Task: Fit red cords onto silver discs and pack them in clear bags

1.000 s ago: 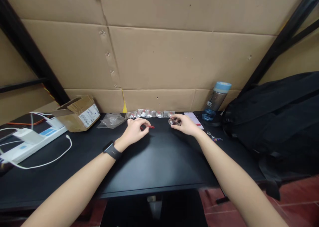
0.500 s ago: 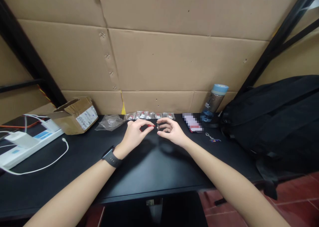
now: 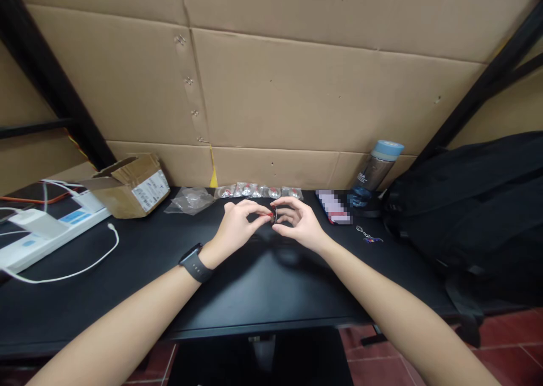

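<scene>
Above the black desk, my left hand [image 3: 242,221] pinches a small red piece [image 3: 270,213] between thumb and fingertips. Opposite it, my right hand [image 3: 300,222] grips a thin, shiny disc [image 3: 275,215] by its edges between thumb and index finger, its other fingers curled loosely behind. The disc is seen nearly edge-on, and the red piece meets its left side. Their exact kind is too small to tell. Just beyond both hands lies a row of clear packets [image 3: 246,190] with round silvery items and red marks inside.
A crumpled clear bag [image 3: 189,200] and an open cardboard box [image 3: 131,191] are at left, near a white power strip [image 3: 55,236] with cables. To the right are a phone [image 3: 334,207], a keychain [image 3: 369,237], a bottle [image 3: 377,174] and a black backpack [image 3: 470,211]. Cardboard [image 3: 275,92] walls the back.
The red piece in my left hand has moved right and now meets the disc, where a small gap showed before. The camera view has tipped downward slightly.
</scene>
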Demonstrator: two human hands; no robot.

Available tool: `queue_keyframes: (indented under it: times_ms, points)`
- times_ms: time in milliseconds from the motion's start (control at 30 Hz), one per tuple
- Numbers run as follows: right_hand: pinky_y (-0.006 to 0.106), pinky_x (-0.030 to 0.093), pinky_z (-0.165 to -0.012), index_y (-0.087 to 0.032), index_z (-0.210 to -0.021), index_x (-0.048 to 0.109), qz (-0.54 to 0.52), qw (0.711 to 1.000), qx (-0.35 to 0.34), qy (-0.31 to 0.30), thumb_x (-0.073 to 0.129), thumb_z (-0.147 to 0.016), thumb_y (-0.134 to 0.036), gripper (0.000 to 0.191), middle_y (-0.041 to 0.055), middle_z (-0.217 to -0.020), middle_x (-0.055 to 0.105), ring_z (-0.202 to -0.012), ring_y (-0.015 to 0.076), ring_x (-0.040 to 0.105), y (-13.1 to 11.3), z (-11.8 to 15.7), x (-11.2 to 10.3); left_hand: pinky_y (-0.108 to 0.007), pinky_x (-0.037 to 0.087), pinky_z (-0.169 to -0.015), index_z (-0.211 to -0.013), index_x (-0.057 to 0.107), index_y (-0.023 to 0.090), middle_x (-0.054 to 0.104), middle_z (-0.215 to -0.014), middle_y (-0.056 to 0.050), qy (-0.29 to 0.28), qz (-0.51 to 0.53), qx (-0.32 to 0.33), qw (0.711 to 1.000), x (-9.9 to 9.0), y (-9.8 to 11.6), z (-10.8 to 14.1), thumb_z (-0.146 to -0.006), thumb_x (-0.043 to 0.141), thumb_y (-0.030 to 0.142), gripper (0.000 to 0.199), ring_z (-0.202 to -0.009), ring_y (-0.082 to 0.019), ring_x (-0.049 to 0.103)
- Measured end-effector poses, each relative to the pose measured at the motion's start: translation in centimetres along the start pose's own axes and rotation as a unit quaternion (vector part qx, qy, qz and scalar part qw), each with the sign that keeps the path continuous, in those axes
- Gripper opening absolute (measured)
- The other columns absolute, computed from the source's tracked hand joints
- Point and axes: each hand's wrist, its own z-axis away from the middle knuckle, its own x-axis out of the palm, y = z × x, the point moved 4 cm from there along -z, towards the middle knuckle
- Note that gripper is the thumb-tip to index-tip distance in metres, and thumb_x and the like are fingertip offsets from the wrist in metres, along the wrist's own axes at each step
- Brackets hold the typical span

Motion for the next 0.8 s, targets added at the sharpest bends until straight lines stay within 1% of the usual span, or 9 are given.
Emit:
queue_keyframes:
  times_ms: [67, 167, 300, 433, 600, 667, 733, 800]
  points:
    - [0.034, 0.058, -0.087, -0.026, -0.118, 0.063, 0.004, 1.0, -0.001, 0.0, 0.086, -0.071, -0.025, 0.052, 0.0077, -0.125, 0.066, -0.109, 0.0226, 0.07, -0.1, 0.0, 0.0, -0.038, 0.042, -0.09, -0.091, 0.078, 0.029, 0.078, -0.1, 0.0, 0.003, -0.032, 0.015, 0.999, -0.1, 0.3, 0.0, -0.093, 0.07, 0.032, 0.009, -0.1, -0.021, 0.068]
    - [0.035, 0.058, -0.088, -0.026, -0.118, 0.062, 0.015, 1.0, -0.005, 0.002, 0.087, -0.071, -0.025, 0.053, 0.0082, -0.125, 0.067, -0.109, 0.0227, 0.07, -0.2, 0.1, 0.0, -0.042, 0.034, -0.093, -0.091, 0.078, 0.029, 0.077, -0.102, -0.001, 0.023, -0.092, 0.033, 0.995, -0.2, 0.6, 0.2, -0.095, 0.067, 0.034, 0.013, -0.104, -0.022, 0.065]
    - [0.035, 0.058, -0.086, -0.025, -0.118, 0.061, 0.037, 0.999, -0.013, 0.01, 0.088, -0.07, -0.027, 0.055, 0.0089, -0.124, 0.068, -0.108, 0.0232, 0.07, -0.2, 0.1, 0.1, -0.044, 0.03, -0.093, -0.091, 0.078, 0.029, 0.072, -0.113, -0.003, 0.044, -0.149, 0.051, 0.987, 0.0, 0.7, 0.4, -0.096, 0.067, 0.034, 0.013, -0.115, -0.025, 0.058]
    - [0.035, 0.058, -0.083, -0.025, -0.117, 0.061, 0.057, 0.998, -0.015, 0.018, 0.088, -0.071, -0.029, 0.054, 0.0094, -0.123, 0.07, -0.106, 0.0234, 0.072, -0.3, 0.2, 0.3, -0.044, 0.03, -0.092, -0.089, 0.077, 0.027, 0.068, -0.119, -0.005, 0.054, -0.155, 0.051, 0.985, 0.1, 0.8, 0.4, -0.094, 0.067, 0.031, 0.011, -0.12, -0.027, 0.054]
    - [0.034, 0.058, -0.084, -0.024, -0.114, 0.063, 0.057, 0.998, -0.013, 0.025, 0.088, -0.071, -0.03, 0.051, 0.0096, -0.125, 0.071, -0.107, 0.0233, 0.072, -0.5, 0.2, 0.5, -0.043, 0.031, -0.091, -0.087, 0.075, 0.026, 0.067, -0.114, -0.005, 0.063, -0.133, 0.041, 0.988, 0.1, 1.2, 0.5, -0.093, 0.067, 0.026, 0.01, -0.115, -0.026, 0.054]
    - [0.035, 0.059, -0.084, -0.023, -0.109, 0.063, 0.053, 0.998, -0.008, 0.039, 0.09, -0.068, -0.031, 0.05, 0.0098, -0.124, 0.072, -0.105, 0.0237, 0.073, -0.3, 0.2, 0.4, -0.043, 0.031, -0.09, -0.086, 0.075, 0.025, 0.067, -0.112, -0.004, 0.067, -0.129, 0.039, 0.989, 0.3, 1.3, 0.6, -0.092, 0.068, 0.024, 0.009, -0.114, -0.025, 0.055]
    - [0.036, 0.06, -0.083, -0.022, -0.1, 0.064, 0.052, 0.998, 0.005, 0.048, 0.092, -0.065, -0.033, 0.046, 0.0102, -0.121, 0.073, -0.1, 0.024, 0.074, 0.2, 0.2, 0.2, -0.042, 0.031, -0.088, -0.085, 0.075, 0.025, 0.067, -0.11, -0.004, 0.072, -0.133, 0.037, 0.988, 0.7, 1.1, 0.8, -0.091, 0.069, 0.023, 0.008, -0.113, -0.025, 0.055]
    - [0.037, 0.061, -0.084, -0.02, -0.091, 0.065, 0.055, 0.997, 0.027, 0.04, 0.091, -0.066, -0.036, 0.039, 0.0105, -0.12, 0.073, -0.096, 0.0232, 0.075, 0.8, 0.1, 0.0, -0.041, 0.03, -0.086, -0.086, 0.075, 0.025, 0.068, -0.109, -0.004, 0.078, -0.146, 0.04, 0.985, 1.0, 0.9, 0.9, -0.091, 0.07, 0.023, 0.008, -0.112, -0.025, 0.055]
